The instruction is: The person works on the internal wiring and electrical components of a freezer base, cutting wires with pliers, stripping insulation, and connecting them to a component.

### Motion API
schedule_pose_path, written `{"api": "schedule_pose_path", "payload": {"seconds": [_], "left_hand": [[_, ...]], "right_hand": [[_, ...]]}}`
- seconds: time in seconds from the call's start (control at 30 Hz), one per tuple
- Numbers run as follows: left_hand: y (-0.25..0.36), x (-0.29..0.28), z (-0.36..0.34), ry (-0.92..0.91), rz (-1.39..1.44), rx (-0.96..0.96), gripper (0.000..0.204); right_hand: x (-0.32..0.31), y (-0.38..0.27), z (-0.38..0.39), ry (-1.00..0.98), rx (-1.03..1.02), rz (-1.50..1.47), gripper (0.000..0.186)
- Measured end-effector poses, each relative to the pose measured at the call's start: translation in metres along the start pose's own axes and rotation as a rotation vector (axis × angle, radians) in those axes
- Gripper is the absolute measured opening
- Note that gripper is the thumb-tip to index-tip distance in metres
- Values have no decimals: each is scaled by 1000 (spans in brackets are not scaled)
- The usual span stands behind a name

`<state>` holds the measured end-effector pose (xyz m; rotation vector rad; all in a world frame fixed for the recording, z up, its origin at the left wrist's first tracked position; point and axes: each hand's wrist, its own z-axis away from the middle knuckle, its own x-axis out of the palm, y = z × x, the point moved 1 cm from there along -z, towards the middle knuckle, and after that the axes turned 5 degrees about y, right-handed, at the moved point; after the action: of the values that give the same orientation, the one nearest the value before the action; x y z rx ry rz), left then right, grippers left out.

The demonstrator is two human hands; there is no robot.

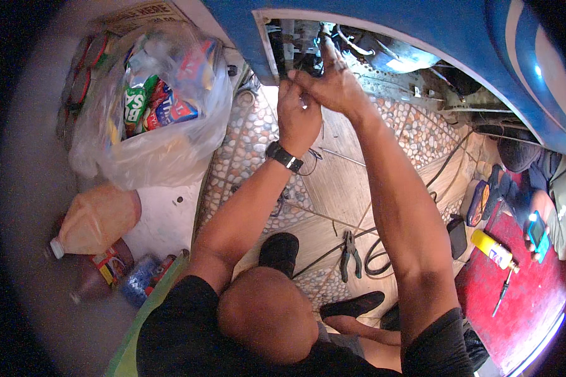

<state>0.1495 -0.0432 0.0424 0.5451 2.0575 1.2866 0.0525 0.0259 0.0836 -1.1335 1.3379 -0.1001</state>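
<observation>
My left hand (pixel 299 119) is up at the lower left edge of a rectangular opening (pixel 264 47) in a blue panel, fingers curled around something small that is mostly hidden. My right hand (pixel 333 85) is just beside it, its thumb meeting the left fingers and a finger reaching up into the opening among dark fittings and pale hoses (pixel 352 44). A rounded metal part (pixel 399 56) shows inside. A thin metal rod (pixel 343 156) and dark cables (pixel 377 264) lie on the tiled floor below, with pliers (pixel 349 257) near my bent knee.
At left are a bag of wrappers (pixel 151 113) and plastic bottles (pixel 97 220). At right, another person's hand (pixel 541 245) holds a teal phone (pixel 534 229) over a red mat (pixel 478 295) with a yellow canister (pixel 490 248) and a screwdriver-like tool (pixel 503 292). My shoes (pixel 352 305) are below.
</observation>
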Motion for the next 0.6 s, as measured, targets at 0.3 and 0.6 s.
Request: {"api": "schedule_pose_path", "payload": {"seconds": [0.3, 0.6], "left_hand": [[-1, 8, 8, -126, 39, 129, 34], [6, -3, 11, -268, -102, 88, 30]], "right_hand": [[3, -10, 9, 22, 73, 144, 103], [-3, 2, 36, 188, 95, -96, 73]]}}
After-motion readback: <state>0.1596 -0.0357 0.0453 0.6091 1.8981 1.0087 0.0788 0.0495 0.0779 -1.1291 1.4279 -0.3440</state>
